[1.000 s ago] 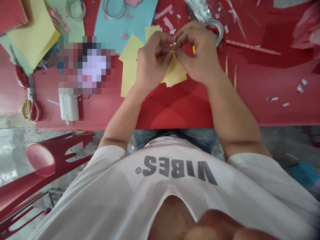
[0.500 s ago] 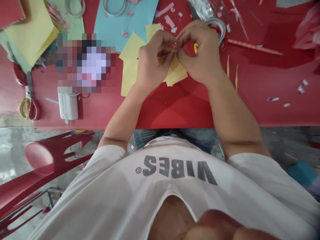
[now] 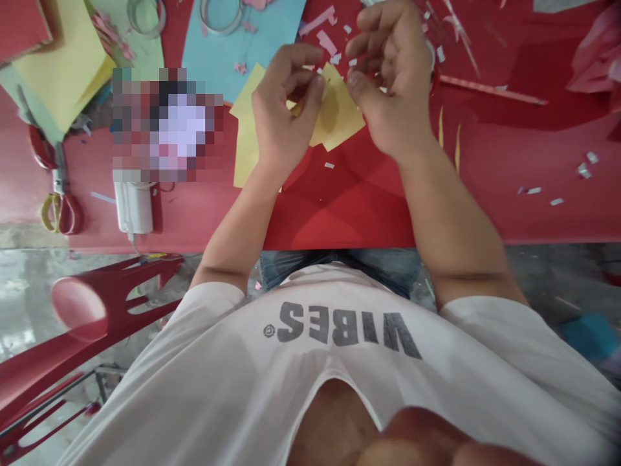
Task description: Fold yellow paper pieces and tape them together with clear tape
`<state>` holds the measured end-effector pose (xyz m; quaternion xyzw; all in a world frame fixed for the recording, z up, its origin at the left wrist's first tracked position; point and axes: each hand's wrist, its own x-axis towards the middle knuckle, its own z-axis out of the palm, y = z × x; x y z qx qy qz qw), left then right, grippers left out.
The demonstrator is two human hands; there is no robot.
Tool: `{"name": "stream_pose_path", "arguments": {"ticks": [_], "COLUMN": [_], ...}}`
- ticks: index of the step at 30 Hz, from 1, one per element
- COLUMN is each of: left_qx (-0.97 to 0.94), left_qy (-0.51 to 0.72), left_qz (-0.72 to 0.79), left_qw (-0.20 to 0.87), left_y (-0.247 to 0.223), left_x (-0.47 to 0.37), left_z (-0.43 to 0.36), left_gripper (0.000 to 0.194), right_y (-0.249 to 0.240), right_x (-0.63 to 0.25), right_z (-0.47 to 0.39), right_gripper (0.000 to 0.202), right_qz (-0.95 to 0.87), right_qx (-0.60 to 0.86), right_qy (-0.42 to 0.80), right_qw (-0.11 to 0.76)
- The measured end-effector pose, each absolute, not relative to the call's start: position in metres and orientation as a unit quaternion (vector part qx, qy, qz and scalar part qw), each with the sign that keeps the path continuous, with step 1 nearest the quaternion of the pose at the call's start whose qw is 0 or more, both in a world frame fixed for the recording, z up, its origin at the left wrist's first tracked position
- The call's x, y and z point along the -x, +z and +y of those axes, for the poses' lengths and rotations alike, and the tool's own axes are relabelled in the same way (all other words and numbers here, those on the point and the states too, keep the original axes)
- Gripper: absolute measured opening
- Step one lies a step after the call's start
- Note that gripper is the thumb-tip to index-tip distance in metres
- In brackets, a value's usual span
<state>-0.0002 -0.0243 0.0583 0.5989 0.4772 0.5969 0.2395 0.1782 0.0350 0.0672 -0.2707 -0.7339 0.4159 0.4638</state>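
Note:
My left hand (image 3: 286, 107) is over the yellow paper pieces, its thumb and curled fingers drawn together. Whatever is between them, if anything, is hidden. To its right, my right hand (image 3: 391, 84) is raised with fingers bent and apart, holding nothing I can see. Its thumb is close to the right edge of a yellow paper piece (image 3: 337, 107) lying between the hands. Another yellow paper (image 3: 246, 145) extends out at the left, partly covered by my left hand and wrist.
Scissors (image 3: 58, 178) lie at the left by a white power adapter (image 3: 134, 207). Blue paper (image 3: 218, 61) and a tape roll (image 3: 220, 16) are at the back. A pink-striped pencil (image 3: 490, 89) and paper scraps lie right. A red chair (image 3: 111, 298) stands at left.
My hands have come apart; they were pinching a small yellow piece together. The left moved slightly left, the right rose and its fingers spread. The yellow paper between them shifted away from me.

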Motion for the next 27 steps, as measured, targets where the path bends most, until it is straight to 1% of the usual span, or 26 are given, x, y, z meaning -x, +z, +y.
{"name": "stream_pose_path", "arguments": {"ticks": [2, 5, 7, 9, 11, 14, 17, 21, 27], "left_qx": [-0.586, -0.552, -0.535, -0.534, -0.529, -0.514, -0.500, -0.481, -0.472], "left_qy": [0.620, 0.650, 0.662, 0.657, 0.645, 0.638, 0.628, 0.606, 0.622], "left_qz": [0.460, 0.454, 0.447, 0.432, 0.428, 0.440, 0.469, 0.492, 0.487], "left_qw": [0.246, 0.257, 0.275, 0.311, 0.349, 0.367, 0.368, 0.401, 0.391], "left_y": [0.053, 0.046, 0.041, 0.035, 0.029, 0.024, 0.030, 0.045, 0.035], "left_x": [0.004, 0.011, 0.015, 0.018, 0.019, 0.019, 0.016, 0.013, 0.013], "left_z": [-0.020, -0.012, -0.008, -0.003, 0.000, 0.001, -0.002, -0.009, -0.005], "left_gripper": [0.014, 0.012, 0.013, 0.019, 0.022, 0.018, 0.014, 0.009, 0.026], "right_y": [0.064, 0.057, 0.052, 0.049, 0.049, 0.053, 0.058, 0.059, 0.050], "right_x": [-0.177, -0.177, -0.177, -0.177, -0.179, -0.180, -0.181, -0.180, -0.180], "right_z": [0.038, 0.044, 0.048, 0.050, 0.051, 0.051, 0.050, 0.050, 0.056], "right_gripper": [0.046, 0.044, 0.038, 0.036, 0.040, 0.043, 0.043, 0.042, 0.033], "right_qz": [-0.721, -0.710, -0.710, -0.712, -0.710, -0.701, -0.697, -0.686, -0.668], "right_qx": [0.266, 0.272, 0.281, 0.287, 0.291, 0.300, 0.301, 0.293, 0.318], "right_qy": [0.455, 0.486, 0.476, 0.461, 0.457, 0.460, 0.460, 0.468, 0.464], "right_qw": [0.451, 0.431, 0.436, 0.444, 0.450, 0.455, 0.460, 0.474, 0.486]}}
